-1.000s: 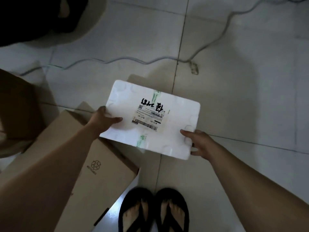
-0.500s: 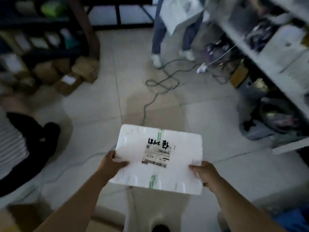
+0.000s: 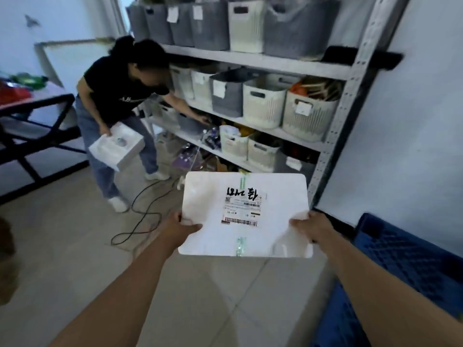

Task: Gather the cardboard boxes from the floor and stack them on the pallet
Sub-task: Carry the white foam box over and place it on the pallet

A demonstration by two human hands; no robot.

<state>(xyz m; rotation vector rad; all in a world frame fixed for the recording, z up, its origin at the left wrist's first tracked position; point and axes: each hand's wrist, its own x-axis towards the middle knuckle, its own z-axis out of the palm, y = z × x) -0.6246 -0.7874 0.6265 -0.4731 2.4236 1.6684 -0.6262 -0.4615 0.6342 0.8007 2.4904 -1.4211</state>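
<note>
The flat white foam box (image 3: 245, 214) with a printed shipping label (image 3: 241, 209) and black handwriting is up in the air before me, level, above the tiled floor (image 3: 75, 246). My left hand (image 3: 181, 227) clamps its left edge, thumb on top; my right hand (image 3: 310, 227) clamps the right edge. The blue plastic pallet (image 3: 400, 259) lies low to my right. Beyond, another person (image 3: 112, 96) bends at grey metal shelves (image 3: 263, 61) holding a smaller white box (image 3: 117, 146).

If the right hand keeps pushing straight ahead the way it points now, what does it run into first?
Probably the shelving rack's upright post, near the lower baskets. The right hand, gripping the white box, points that way; depth is unclear.
</note>
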